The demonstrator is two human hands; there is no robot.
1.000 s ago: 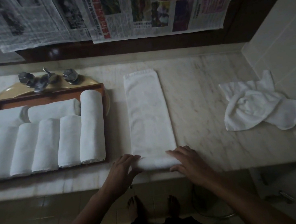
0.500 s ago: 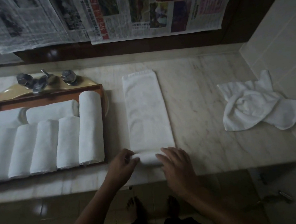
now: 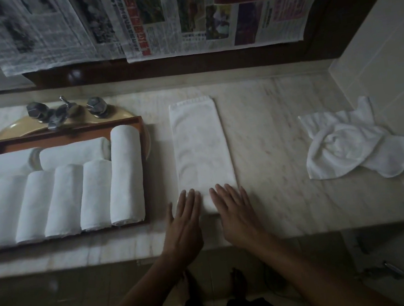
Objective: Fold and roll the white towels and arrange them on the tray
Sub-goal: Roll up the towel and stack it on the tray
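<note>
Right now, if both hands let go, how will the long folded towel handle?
Probably floppy: the folded towel lies limp and flat, and the crumpled towel slumps likewise. Its rolled near end under the left hand and right hand may loosen if released; finished rolled towels hold their shape.

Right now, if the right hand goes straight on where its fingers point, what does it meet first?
The folded towel: the right hand rests on its near end, and its flat length lies straight ahead, it seems.

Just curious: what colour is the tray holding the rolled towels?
Reddish-brown tray, seen in the head view.
</note>
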